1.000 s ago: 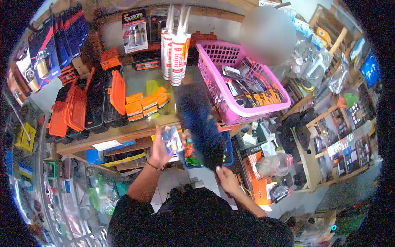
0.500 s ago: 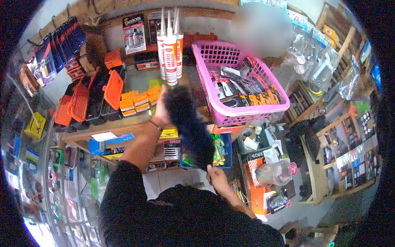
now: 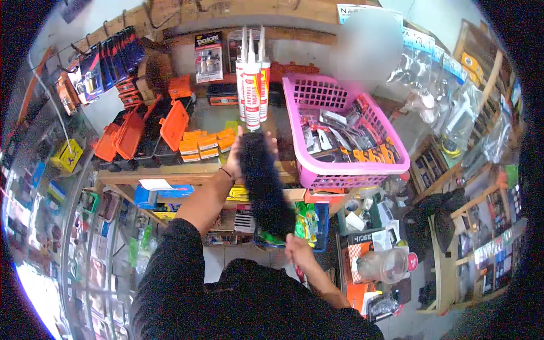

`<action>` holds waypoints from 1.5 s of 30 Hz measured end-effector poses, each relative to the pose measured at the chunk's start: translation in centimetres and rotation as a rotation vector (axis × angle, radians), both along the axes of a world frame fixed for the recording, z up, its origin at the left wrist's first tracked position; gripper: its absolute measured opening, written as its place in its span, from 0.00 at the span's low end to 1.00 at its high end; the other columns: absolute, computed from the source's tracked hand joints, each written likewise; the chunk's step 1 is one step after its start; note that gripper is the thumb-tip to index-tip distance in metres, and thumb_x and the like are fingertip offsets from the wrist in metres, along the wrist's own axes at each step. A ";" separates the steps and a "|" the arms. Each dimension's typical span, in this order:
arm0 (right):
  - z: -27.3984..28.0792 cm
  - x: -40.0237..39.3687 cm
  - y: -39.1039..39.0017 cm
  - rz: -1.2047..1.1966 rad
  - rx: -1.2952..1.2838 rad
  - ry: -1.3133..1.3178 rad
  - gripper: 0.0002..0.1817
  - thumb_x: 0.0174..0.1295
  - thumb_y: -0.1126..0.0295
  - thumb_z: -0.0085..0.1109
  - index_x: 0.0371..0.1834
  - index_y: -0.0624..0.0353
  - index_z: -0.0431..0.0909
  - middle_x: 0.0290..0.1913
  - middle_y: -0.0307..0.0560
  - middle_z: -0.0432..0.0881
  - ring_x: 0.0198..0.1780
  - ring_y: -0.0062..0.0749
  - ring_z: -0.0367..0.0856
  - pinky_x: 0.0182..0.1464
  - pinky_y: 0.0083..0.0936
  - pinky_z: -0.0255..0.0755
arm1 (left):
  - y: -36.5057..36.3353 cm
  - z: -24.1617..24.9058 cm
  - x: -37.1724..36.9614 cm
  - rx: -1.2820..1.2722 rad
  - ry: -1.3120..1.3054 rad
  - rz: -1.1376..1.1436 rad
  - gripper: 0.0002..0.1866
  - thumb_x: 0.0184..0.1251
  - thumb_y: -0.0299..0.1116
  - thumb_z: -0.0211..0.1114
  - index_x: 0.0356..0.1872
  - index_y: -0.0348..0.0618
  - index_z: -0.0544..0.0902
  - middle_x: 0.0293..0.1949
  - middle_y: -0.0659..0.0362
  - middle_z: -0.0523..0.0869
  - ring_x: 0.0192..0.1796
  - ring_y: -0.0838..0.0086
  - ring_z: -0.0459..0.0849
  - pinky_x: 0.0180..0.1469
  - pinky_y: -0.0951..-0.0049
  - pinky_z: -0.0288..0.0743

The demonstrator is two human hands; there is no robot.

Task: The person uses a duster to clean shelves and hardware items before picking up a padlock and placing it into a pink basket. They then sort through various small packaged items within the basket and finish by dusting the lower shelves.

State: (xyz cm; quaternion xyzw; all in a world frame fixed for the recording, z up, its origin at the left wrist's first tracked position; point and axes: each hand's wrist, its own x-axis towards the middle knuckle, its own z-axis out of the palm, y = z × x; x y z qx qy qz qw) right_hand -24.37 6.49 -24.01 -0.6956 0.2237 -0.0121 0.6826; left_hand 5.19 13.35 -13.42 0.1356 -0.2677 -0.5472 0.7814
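A fluffy black duster (image 3: 263, 184) slants across the middle of the view, blurred by motion. My right hand (image 3: 299, 252) is closed around its lower end, and a bit of red handle shows below the fist. At the upper end, my left hand (image 3: 234, 154) is behind the fluffy head, thumb up on one side and fingertips on the other. That hand looks open, its palm hidden by the duster. Three white silicone sealant tubes (image 3: 253, 93) stand upright, their bases right above the duster's tip and my left thumb.
A pink basket (image 3: 357, 170) of packaged tools sits on the right of the wooden counter (image 3: 164, 174). Small orange-yellow boxes (image 3: 207, 145) and orange-lidded cases (image 3: 127, 136) stand left. Below right are a clear plastic jar (image 3: 385, 265) and cartons. A glass cabinet (image 3: 68, 243) lines the left.
The view has shifted, so the counter sits lower and farther right. My left fingertips now show to the right of the duster. The tubes keep their place beside the basket.
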 end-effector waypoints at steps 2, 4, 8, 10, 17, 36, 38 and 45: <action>-0.4 0.4 -0.1 -0.128 0.091 0.025 0.26 0.62 0.47 0.40 0.14 0.56 0.67 0.12 0.35 0.65 0.11 0.19 0.60 0.14 0.18 0.55 | -0.7 1.3 -1.7 0.247 0.057 0.240 0.43 0.49 0.70 0.44 0.54 0.41 0.68 0.51 0.51 0.73 0.52 0.58 0.72 0.57 0.54 0.62; -0.4 0.4 0.7 0.019 -0.011 0.017 0.26 0.60 0.46 0.41 0.15 0.55 0.66 0.11 0.34 0.64 0.10 0.18 0.59 0.13 0.17 0.55 | -0.7 0.3 -0.9 0.241 0.148 0.211 0.40 0.53 0.68 0.42 0.54 0.42 0.68 0.52 0.52 0.73 0.53 0.58 0.72 0.57 0.53 0.61; -1.7 0.9 -0.1 0.009 0.161 0.019 0.24 0.60 0.46 0.43 0.14 0.52 0.62 0.11 0.33 0.63 0.11 0.16 0.57 0.13 0.15 0.53 | -1.0 -0.9 0.1 -0.167 -0.023 -0.077 0.38 0.57 0.66 0.38 0.55 0.42 0.67 0.54 0.53 0.72 0.54 0.60 0.71 0.58 0.54 0.60; -0.8 1.2 0.5 -0.080 0.210 0.015 0.24 0.60 0.47 0.44 0.14 0.52 0.61 0.12 0.33 0.63 0.11 0.16 0.57 0.13 0.16 0.53 | -0.9 1.4 -1.9 0.173 0.214 0.171 0.38 0.56 0.66 0.39 0.55 0.43 0.67 0.52 0.52 0.73 0.52 0.55 0.71 0.53 0.52 0.66; -0.2 0.0 -0.1 -0.096 0.172 0.038 0.23 0.62 0.48 0.41 0.15 0.52 0.64 0.13 0.32 0.64 0.13 0.15 0.60 0.15 0.15 0.54 | -0.7 -0.6 -0.5 0.036 0.091 0.064 0.42 0.53 0.68 0.43 0.56 0.40 0.64 0.52 0.49 0.73 0.52 0.56 0.72 0.54 0.51 0.65; -3.2 1.0 0.5 0.243 -0.054 -0.113 0.26 0.62 0.47 0.38 0.13 0.52 0.59 0.12 0.34 0.62 0.12 0.18 0.59 0.15 0.18 0.53 | -0.6 -0.5 -0.4 0.165 0.030 0.087 0.38 0.55 0.66 0.42 0.54 0.41 0.67 0.51 0.49 0.74 0.52 0.56 0.72 0.56 0.54 0.62; -2.7 0.8 0.8 0.293 -0.113 -0.231 0.26 0.62 0.47 0.38 0.12 0.52 0.58 0.11 0.34 0.61 0.12 0.18 0.58 0.15 0.17 0.53 | -0.9 -0.9 -0.2 -0.095 0.070 -0.152 0.40 0.54 0.67 0.41 0.55 0.40 0.65 0.55 0.48 0.69 0.54 0.54 0.70 0.57 0.54 0.61; -3.1 0.6 1.1 0.266 -0.019 -0.092 0.25 0.64 0.50 0.38 0.12 0.52 0.58 0.11 0.33 0.62 0.12 0.16 0.57 0.16 0.15 0.51 | -0.5 -0.5 -0.3 0.035 0.035 -0.050 0.40 0.53 0.67 0.43 0.56 0.41 0.65 0.52 0.52 0.73 0.50 0.59 0.74 0.55 0.55 0.65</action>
